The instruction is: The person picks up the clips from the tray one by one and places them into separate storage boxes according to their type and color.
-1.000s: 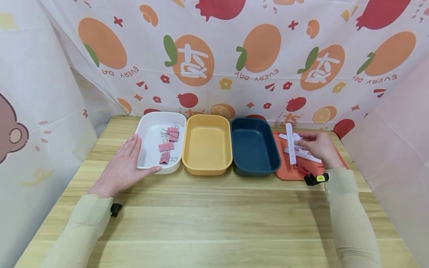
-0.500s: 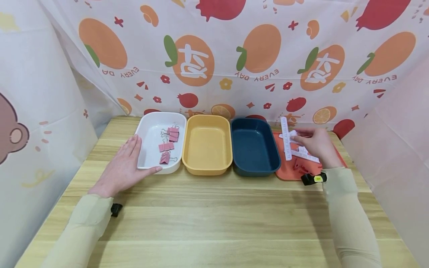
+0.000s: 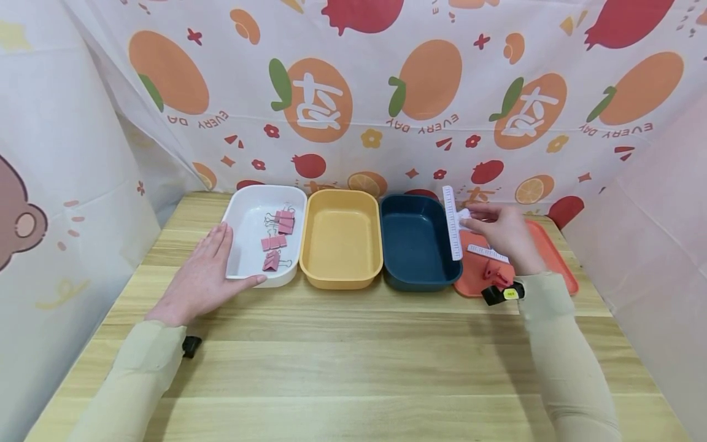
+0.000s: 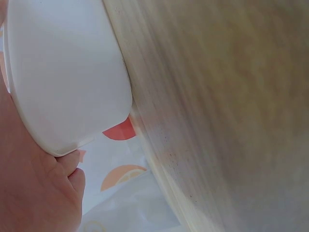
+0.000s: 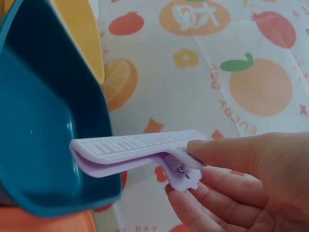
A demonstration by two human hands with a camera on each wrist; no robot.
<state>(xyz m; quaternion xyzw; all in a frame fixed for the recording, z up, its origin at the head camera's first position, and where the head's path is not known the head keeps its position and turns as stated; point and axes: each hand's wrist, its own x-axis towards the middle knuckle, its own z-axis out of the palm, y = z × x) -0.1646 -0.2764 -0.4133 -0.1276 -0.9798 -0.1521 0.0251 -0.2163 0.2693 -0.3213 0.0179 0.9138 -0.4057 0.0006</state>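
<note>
Right hand (image 3: 505, 236) pinches the long white clip (image 3: 453, 223) by its tail; long axis runs front-back over the blue bin's (image 3: 409, 270) right rim. Left hand (image 3: 201, 279) lies flat against the white bin (image 3: 243, 205).

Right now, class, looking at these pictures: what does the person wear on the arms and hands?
Both arms are in long, close-fitting beige sleeves, the left sleeve and the right sleeve, which end at the wrists. The left hand and right hand are bare: no gloves or rings show. A small black device sits at each wrist; the right device has a yellow label, the left device is plain.
</note>
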